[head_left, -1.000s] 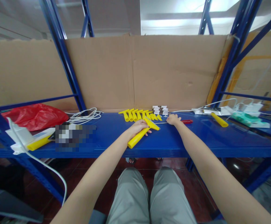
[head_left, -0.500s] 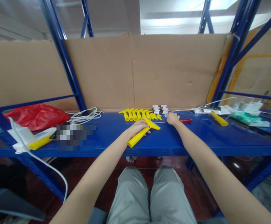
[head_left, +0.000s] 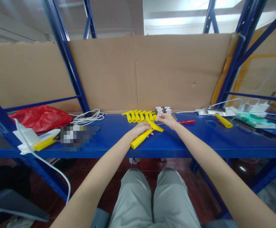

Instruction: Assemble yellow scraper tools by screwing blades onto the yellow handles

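My left hand [head_left: 141,128] is closed around a yellow T-shaped plastic handle [head_left: 141,139], its tube end pointing toward me and its wide head to the right. Just above that head is my right hand [head_left: 167,119], thumb and fingers pinched together; whatever they hold is too small to make out. Behind the two hands stands a row of similar yellow T-shaped handles [head_left: 138,116], with small yellow pieces partly hidden by my right hand. A red-handled screwdriver [head_left: 187,121] lies right of my right hand, and a stack of small white-edged blocks [head_left: 163,109] sits behind it.
Blue shelf top [head_left: 206,139] with cardboard [head_left: 176,69] along its back. On the left are a red plastic bag [head_left: 40,118], coiled white cable [head_left: 88,117] and a yellow tube [head_left: 45,144]. Another yellow tube [head_left: 224,121] and a green-white packet [head_left: 255,120] lie on the right.
My right hand has moved left from beside the screwdriver to above the held handle's head, covering small yellow pieces. My left hand and its handle stay nearly still.
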Available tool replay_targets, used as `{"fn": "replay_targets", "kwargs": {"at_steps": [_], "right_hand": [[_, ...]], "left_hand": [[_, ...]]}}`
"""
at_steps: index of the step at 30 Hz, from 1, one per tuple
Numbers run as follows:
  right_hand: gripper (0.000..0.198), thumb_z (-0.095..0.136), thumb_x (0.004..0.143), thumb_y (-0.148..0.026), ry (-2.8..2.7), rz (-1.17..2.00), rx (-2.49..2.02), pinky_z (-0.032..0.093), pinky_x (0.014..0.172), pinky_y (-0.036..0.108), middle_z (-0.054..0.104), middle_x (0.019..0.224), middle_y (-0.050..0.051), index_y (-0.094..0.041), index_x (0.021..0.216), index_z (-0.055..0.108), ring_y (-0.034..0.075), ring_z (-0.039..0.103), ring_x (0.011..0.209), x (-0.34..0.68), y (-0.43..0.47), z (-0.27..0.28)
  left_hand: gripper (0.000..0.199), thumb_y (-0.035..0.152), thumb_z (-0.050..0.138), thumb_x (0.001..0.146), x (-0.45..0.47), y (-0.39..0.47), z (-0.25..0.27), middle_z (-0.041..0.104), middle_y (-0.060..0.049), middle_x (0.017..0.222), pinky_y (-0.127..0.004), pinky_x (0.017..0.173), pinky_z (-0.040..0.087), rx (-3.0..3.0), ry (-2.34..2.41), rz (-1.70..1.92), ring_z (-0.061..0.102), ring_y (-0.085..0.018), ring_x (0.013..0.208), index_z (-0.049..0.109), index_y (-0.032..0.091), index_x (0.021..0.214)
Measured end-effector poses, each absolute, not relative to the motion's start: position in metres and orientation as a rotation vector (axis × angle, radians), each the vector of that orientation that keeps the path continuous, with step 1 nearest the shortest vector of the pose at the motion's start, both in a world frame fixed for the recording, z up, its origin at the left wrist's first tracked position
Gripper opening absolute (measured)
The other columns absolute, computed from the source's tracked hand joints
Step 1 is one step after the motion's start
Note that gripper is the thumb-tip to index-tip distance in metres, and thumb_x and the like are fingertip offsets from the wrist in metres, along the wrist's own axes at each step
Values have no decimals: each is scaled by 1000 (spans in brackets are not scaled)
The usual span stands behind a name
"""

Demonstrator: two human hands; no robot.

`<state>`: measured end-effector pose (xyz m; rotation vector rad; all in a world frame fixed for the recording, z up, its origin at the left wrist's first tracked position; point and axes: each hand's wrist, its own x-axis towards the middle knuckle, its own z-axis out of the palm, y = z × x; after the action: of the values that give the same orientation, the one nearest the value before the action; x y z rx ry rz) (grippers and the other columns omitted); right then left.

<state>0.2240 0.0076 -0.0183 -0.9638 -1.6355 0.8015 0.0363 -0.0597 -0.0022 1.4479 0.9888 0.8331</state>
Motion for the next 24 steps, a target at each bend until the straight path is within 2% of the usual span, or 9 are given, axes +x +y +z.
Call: {"fn": "replay_targets", "kwargs": {"at_steps": [6, 13, 24], "right_hand": [[21, 72, 63, -36, -1658, 863, -926, 47, 73, 30, 65, 73, 0, -18, 70, 64, 13, 56, 69, 218, -3, -15], [20, 72, 66, -36, -1784, 919, -872, 47, 72, 29, 64, 73, 0, -19, 70, 61, 13, 56, 70, 211, -12, -14], [16, 67, 70, -32, -1883, 764, -1032, 46, 72, 28, 63, 70, 0, -18, 65, 61, 15, 57, 70, 204, -15, -14]], "left_hand": [[11, 3, 51, 81, 36, -59, -3, 64, -1, 60, -15, 42, 46, 1455, 982, 836, 63, -10, 50, 55, 13, 79], [13, 1, 48, 82, 37, -59, -3, 64, 0, 59, -17, 42, 46, 1454, 975, 830, 64, -11, 50, 55, 12, 78], [10, 4, 53, 82, 36, -55, -6, 66, -1, 64, -17, 45, 46, 1466, 960, 818, 65, -11, 53, 56, 13, 81]]}}
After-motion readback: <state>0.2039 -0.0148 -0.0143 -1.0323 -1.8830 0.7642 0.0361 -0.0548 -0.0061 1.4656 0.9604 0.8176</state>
